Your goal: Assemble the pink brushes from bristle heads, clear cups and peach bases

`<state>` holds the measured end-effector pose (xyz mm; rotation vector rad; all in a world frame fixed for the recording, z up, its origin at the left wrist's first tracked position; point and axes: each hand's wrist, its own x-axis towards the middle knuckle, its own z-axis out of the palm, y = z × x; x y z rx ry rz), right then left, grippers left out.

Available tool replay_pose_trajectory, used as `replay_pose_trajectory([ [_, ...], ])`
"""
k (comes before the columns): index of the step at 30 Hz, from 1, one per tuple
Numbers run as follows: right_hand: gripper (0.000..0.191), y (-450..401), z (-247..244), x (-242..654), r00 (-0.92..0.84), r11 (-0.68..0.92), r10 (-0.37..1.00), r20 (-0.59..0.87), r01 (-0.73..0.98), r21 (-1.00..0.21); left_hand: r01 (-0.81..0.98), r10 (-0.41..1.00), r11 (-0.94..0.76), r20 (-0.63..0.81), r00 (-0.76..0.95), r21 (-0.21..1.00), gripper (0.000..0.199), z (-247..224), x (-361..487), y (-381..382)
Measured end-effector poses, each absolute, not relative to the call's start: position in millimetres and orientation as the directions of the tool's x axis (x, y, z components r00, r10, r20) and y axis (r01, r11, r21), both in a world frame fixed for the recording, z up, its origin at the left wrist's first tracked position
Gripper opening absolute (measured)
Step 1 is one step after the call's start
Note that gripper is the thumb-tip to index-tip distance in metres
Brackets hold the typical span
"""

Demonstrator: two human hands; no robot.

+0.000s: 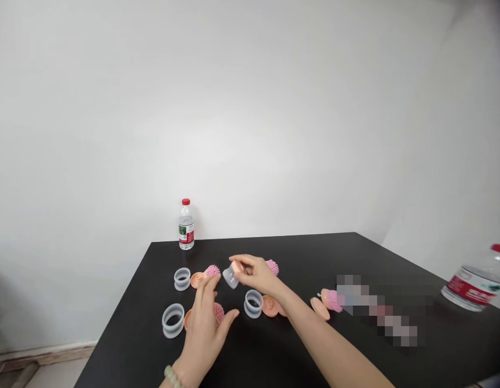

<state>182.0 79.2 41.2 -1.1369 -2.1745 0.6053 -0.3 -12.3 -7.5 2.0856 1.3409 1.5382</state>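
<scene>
On the table (314,253), rings (173,320) lie left (a bottle (186,225) behind them).

Pretty plain room, just smooth white walls (250,108) meeting in a corner behind a black counter (306,248). There's a wooden baseboard (43,355) down on the left, with a pale floor (55,374) below it.

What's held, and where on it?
The right hand pinches a clear plastic cup-shaped piece by its peach end; the left hand visibly holds nothing.
</scene>
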Motion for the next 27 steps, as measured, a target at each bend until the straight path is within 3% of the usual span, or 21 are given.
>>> replay_pose_trajectory([
  [3, 0.046, 48, 38, 176, -0.510, 0.533, 0.783, 0.356, 0.255, -0.807, 0.302, 0.870, -0.473, 0.493, 0.009, 0.828, 0.056, -5, 2, -11],
  [6, 0.047, 34, 32, 176, -0.493, 0.478, 0.776, 0.393, 0.053, -0.877, 0.131, 0.928, -0.368, 0.372, -0.004, 0.920, 0.046, -1, 6, -12],
  [9, 0.041, 34, 24, 182, -0.494, 0.466, 0.771, 0.402, 0.008, -0.885, 0.040, 0.942, -0.334, 0.335, -0.027, 0.942, 0.041, 1, 9, -14],
  [15, 0.047, 33, 11, 196, -0.476, 0.545, 0.724, 0.500, -0.049, -0.837, 0.035, 0.949, -0.307, 0.304, 0.079, 0.951, 0.034, 6, 12, -22],
  [27, 0.051, 23, 15, 193, -0.438, 0.557, 0.726, 0.531, -0.080, -0.827, -0.239, 0.962, -0.212, 0.245, 0.119, 0.948, 0.037, 9, 9, -23],
])
